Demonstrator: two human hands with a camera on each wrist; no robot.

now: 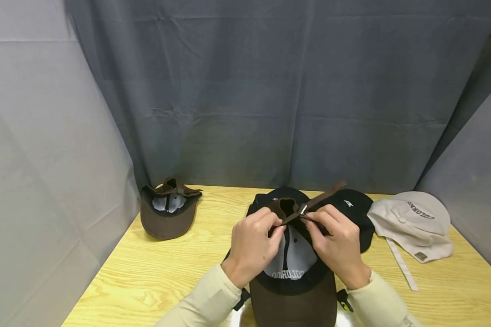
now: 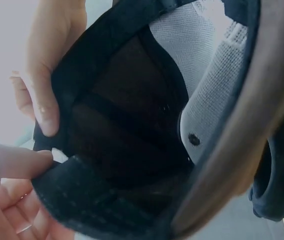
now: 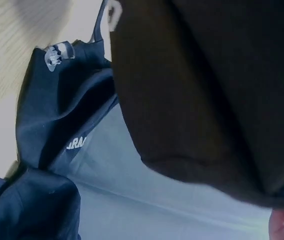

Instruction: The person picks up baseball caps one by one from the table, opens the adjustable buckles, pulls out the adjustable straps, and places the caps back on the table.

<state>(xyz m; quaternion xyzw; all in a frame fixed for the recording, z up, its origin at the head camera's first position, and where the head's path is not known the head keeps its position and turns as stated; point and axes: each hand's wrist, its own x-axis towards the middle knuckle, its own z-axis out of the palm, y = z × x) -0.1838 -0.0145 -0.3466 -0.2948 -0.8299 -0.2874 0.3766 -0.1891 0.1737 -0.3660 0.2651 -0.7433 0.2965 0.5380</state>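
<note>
Head view: your left hand (image 1: 253,243) pinching brown fabric strap (image 1: 327,194), right hand (image 1: 337,236) pinching it beside silvery metal buckle (image 1: 303,209); dark-brown brimmed cloth cap (image 1: 293,302) hanging between wrists. You're apparently adjusting strap, next probably needing steady pull.

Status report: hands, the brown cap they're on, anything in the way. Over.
Left hand, right hand gripping at back strap. Brown cap brim nearest wearer, strap tail sticking out past buckle. Black caps behind, not blocking.

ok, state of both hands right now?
Left hand: closed, holding the nearest brown cap by its back edge.
Right hand: closed, pinching that cap beside its buckle.
</note>
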